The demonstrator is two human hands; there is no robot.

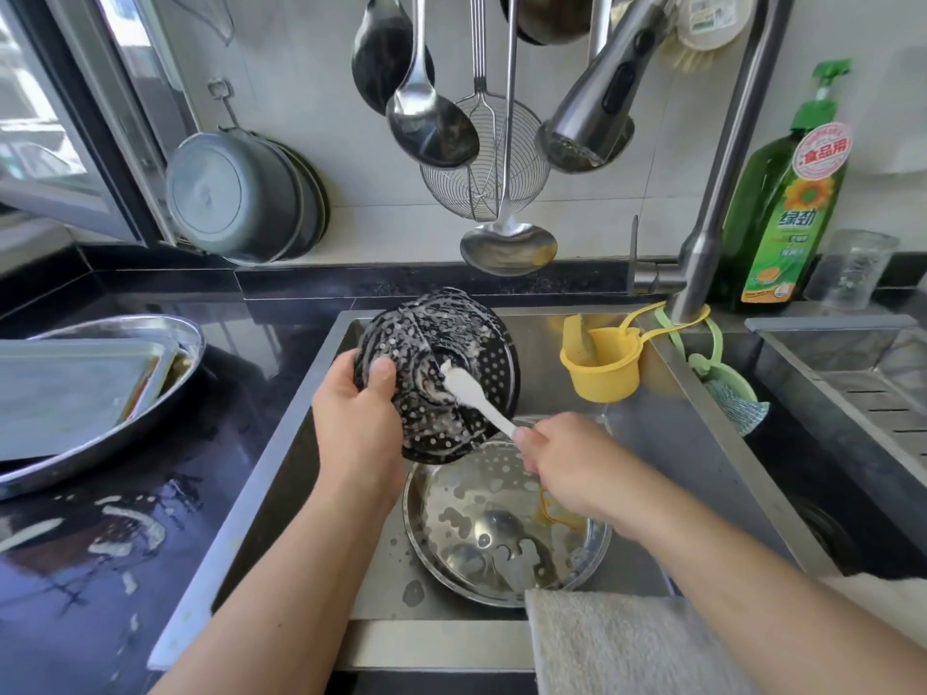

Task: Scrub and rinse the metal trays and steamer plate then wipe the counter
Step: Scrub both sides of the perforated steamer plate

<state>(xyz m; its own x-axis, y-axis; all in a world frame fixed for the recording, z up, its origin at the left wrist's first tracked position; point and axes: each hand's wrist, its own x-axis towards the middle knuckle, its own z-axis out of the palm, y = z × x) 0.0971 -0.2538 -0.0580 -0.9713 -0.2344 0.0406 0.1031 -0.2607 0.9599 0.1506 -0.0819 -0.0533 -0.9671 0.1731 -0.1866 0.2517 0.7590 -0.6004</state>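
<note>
My left hand (358, 418) grips the left rim of a dark perforated steamer plate (441, 353), holding it tilted over the sink; soapy foam streaks its face. My right hand (567, 464) holds the white handle of a small brush (474, 396), whose head lies against the plate's middle. Below them a round metal basin (426, 534) sits in the sink with suds and a spoon inside. On the black counter (125, 519) at the left, a rectangular metal tray (70, 388) lies inside an oval metal tray (165, 333).
The faucet head (592, 112) hangs above the sink (667, 423), with ladles and a wire skimmer on the wall behind. A yellow sponge holder (602, 368) clings to the sink wall. Green dish-soap bottle (787, 213) stands back right. A towel (627, 644) drapes the front edge. Foam streaks mark the counter.
</note>
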